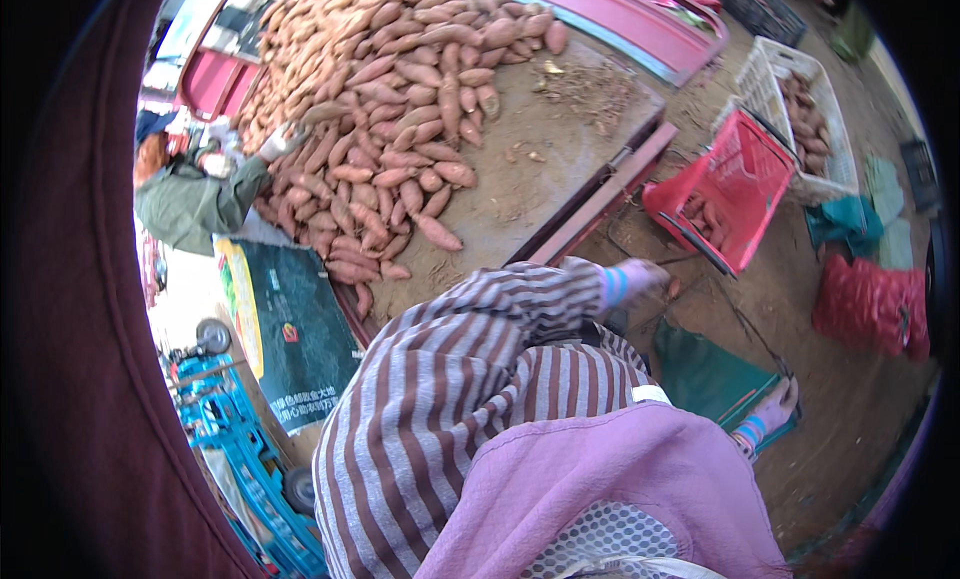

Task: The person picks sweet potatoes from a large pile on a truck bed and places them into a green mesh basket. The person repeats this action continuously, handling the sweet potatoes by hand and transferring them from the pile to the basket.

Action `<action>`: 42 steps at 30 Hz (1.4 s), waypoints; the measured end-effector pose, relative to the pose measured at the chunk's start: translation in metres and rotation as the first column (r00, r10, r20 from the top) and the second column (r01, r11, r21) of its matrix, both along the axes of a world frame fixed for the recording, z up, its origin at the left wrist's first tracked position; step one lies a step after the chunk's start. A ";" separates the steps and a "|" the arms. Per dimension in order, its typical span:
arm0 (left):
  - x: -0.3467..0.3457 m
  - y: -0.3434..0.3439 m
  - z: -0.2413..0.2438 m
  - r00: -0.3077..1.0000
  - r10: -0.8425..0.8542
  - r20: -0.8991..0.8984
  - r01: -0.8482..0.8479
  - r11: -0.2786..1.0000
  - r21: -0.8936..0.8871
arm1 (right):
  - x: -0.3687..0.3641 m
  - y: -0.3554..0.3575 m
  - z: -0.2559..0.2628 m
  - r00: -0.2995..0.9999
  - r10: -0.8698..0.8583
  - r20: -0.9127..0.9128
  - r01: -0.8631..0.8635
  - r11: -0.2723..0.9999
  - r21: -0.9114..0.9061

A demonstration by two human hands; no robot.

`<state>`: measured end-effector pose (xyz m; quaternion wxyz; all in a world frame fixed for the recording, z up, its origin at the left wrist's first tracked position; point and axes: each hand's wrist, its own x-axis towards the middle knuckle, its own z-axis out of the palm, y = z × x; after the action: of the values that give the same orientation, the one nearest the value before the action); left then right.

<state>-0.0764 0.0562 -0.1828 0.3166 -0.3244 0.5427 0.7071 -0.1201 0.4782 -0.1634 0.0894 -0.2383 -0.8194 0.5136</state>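
My left hand [637, 277], in a pale purple glove with blue stripes, is stretched over the ground and blurred by motion. A small reddish piece [675, 288], perhaps a sweet potato, shows by its fingertips; whether it is held cannot be told. At the right, my gloved right hand [776, 408] is closed on the edge or handle of a green container [709, 369], whose shape is partly hidden. A red plastic basket [757, 181] with black handles lies tilted beyond my left hand, some sweet potatoes [705, 219] inside. My purple face cover hides part of my right arm.
Sweet potatoes [397, 113] lie heaped on a flat truck bed [517, 181] with a raised metal edge. Across the heap, a person [206, 196] reaches in with a gloved hand. A white crate [840, 128], a red mesh sack [862, 309] and a blue vehicle [247, 459] stand around.
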 end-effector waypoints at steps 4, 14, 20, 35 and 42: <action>0.066 -0.167 0.012 0.814 0.579 -0.039 -0.576 0.797 -0.182 | -0.066 -0.176 0.046 0.845 0.509 -0.167 -0.501 0.861 0.090; 0.280 -0.331 -0.056 0.557 0.831 -0.012 -0.450 0.289 -0.845 | -0.043 -0.665 -0.005 0.062 0.996 -0.063 -0.997 0.058 -0.054; 0.238 -0.345 -0.061 0.505 0.861 0.067 -0.455 0.331 -0.827 | 0.033 -0.897 0.032 -0.080 0.989 -0.127 -0.893 -0.014 0.449; 0.328 -0.475 0.128 0.379 0.484 -0.788 -0.723 -0.377 -0.579 | -0.013 -0.952 -0.026 0.425 0.811 0.402 -0.879 0.263 0.398; 0.427 -0.598 0.152 0.111 0.495 -0.862 -0.822 -0.442 -0.359 | -0.060 -0.843 -0.057 0.247 0.969 0.025 -0.217 0.081 -0.973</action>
<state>0.3507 -0.5413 -0.0311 -0.5575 -0.5842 0.4980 0.3160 -0.1796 -0.3650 -0.2199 -0.6217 -0.0025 -0.4108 0.6669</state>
